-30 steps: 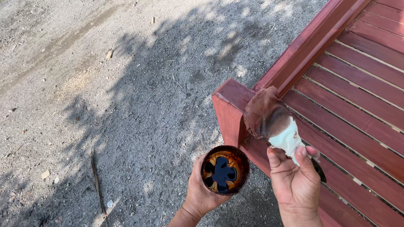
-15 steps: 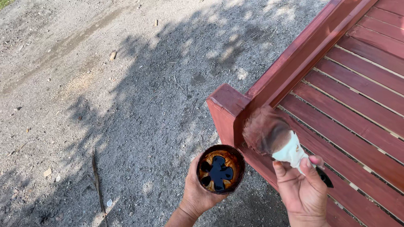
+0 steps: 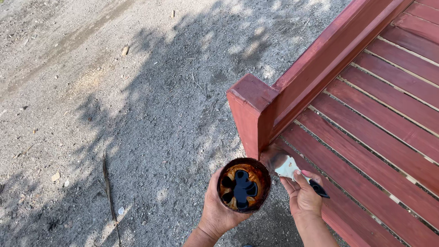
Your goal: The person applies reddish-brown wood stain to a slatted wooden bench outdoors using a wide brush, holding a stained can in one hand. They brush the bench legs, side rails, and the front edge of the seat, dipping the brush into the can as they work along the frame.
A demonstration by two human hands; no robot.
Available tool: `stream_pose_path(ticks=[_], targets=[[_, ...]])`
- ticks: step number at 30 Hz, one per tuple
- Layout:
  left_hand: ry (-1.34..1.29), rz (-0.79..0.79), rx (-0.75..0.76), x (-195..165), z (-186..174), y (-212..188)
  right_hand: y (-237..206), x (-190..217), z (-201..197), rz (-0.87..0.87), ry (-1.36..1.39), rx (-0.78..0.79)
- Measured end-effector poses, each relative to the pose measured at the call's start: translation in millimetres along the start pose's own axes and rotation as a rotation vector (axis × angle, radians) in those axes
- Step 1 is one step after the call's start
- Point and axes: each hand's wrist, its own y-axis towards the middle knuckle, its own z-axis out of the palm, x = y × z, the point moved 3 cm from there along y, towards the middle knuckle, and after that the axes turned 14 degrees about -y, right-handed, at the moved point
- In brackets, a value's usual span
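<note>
Far to the left of our hands we see a thin stick point(image 3: 109, 192) lying on the gravel ground point(image 3: 114, 91). Our left hand point(image 3: 218, 208) is wrapped from below around a small round can point(image 3: 243, 184) holding dark, glossy stain. Just right of it, our right hand point(image 3: 302, 197) grips a paintbrush point(image 3: 284, 164), its stained bristles touching the base of the red corner post point(image 3: 251, 114). Right of both hands stretches the red slatted surface point(image 3: 388, 137), in sun and shadow.
</note>
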Motion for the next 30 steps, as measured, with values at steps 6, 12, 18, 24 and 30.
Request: stream_pose_path(ticks=[6, 12, 18, 24, 30], targets=[[0.010, -0.016, -0.012, 5, -3, -7, -8, 43, 28, 0.080, 0.113, 0.075], [-0.008, -0.084, -0.014, 2, 2, -5, -22, 66, -2, 0.071, 0.325, 0.147], [-0.032, -0.070, -0.017, -1, 2, -2, 0, -5, -5, 0.092, 0.209, 0.015], [0.046, -0.089, 0.006, 1, -2, -7, -18, 7, 10, 0.084, 0.060, -0.039], [-0.017, -0.142, -0.006, 1, -6, 0, -56, 85, 24, -0.091, 0.158, 0.203]])
